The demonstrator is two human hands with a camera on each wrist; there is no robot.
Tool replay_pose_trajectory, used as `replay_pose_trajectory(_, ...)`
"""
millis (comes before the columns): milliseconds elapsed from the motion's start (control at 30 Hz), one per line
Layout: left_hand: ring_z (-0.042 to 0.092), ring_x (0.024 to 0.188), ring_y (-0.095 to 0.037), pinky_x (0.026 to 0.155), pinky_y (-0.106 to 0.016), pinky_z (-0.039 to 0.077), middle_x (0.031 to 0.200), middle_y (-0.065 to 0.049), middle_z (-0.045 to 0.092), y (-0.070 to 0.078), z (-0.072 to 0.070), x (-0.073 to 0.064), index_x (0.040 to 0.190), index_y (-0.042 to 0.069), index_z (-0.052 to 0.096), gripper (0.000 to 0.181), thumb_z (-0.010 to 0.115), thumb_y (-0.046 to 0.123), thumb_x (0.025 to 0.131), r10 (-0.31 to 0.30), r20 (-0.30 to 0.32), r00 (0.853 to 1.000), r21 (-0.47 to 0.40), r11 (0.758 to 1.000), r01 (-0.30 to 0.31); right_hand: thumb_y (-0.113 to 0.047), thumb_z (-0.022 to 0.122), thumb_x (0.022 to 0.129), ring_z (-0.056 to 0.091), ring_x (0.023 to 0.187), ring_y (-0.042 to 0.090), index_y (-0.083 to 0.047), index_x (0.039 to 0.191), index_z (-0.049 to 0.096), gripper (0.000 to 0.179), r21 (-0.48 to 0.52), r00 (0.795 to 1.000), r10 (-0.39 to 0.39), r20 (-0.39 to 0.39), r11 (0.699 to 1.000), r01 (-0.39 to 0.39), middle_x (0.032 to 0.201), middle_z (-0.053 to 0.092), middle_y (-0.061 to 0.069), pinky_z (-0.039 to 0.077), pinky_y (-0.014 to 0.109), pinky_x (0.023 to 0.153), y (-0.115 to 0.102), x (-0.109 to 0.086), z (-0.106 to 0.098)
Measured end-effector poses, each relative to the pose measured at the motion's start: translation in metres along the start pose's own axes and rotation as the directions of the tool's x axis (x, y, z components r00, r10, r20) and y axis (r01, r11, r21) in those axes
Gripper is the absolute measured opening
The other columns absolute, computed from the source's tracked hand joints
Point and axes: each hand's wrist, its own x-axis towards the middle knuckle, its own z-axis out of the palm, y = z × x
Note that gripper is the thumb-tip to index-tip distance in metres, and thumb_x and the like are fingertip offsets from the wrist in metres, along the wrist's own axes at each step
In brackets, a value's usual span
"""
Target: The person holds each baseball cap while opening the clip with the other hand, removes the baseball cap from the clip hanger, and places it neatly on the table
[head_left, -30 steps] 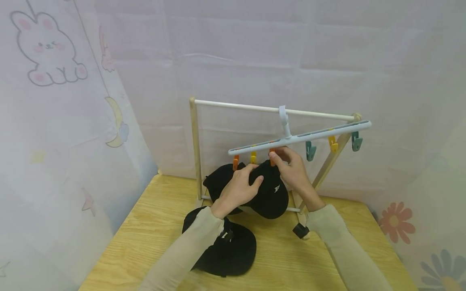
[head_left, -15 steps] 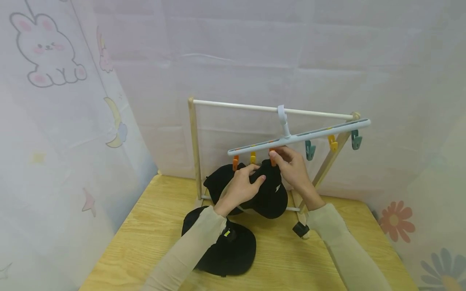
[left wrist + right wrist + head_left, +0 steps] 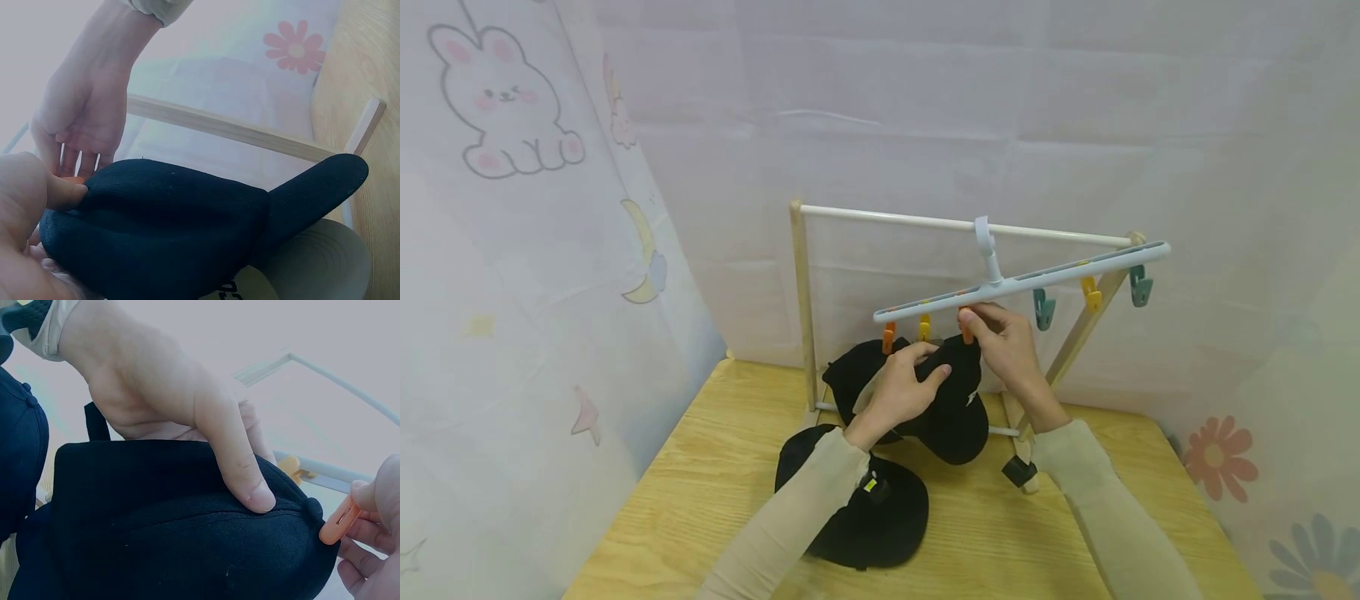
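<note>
In the head view, a black cap [image 3: 958, 433] with a small white mark hangs below the pale blue clip hanger [image 3: 1037, 281]. My left hand [image 3: 901, 390] pinches the cap's crown, thumb on its outside in the right wrist view. My right hand [image 3: 1011, 350] pinches an orange clip [image 3: 966, 327] under the hanger's bar. That clip [image 3: 340, 522] sits at the edge of the crown, beside its top button, in the right wrist view. A second black cap [image 3: 848, 371] hangs to the left, below another orange clip [image 3: 888, 338], partly behind my left hand.
A third black cap [image 3: 883, 521] lies on the wooden table [image 3: 1037, 550], partly under my left sleeve. The hanger hooks over the white rail [image 3: 887, 218] of a wooden rack. A yellow clip [image 3: 924, 327] is between the orange ones; green and yellow clips hang at the right.
The cap in my left hand has tilted and its lower end sits slightly lower. My left hand has shifted a little right; my right hand stays at the same orange clip.
</note>
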Motion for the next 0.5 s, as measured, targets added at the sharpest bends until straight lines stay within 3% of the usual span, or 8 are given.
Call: replay_pose_trajectory(500,0.068,0.124,-0.029,0.106,-0.046,0.055,0.131,-0.013,0.073,0.0059,-0.0007,-0.0018,0.131,0.003,0.071,0.032,0.070,0.020,0.104,0.030,-0.010,1.000,0.017,0.999,-0.030,-0.026,0.067,0.108,0.064,0.089,0.021,-0.002,0.120,0.079,0.029,-0.006,0.999,0.032,-0.024,0.999,-0.032,0.096,0.073,0.025,0.048,0.024,0.080,-0.0010,0.0010,0.0006)
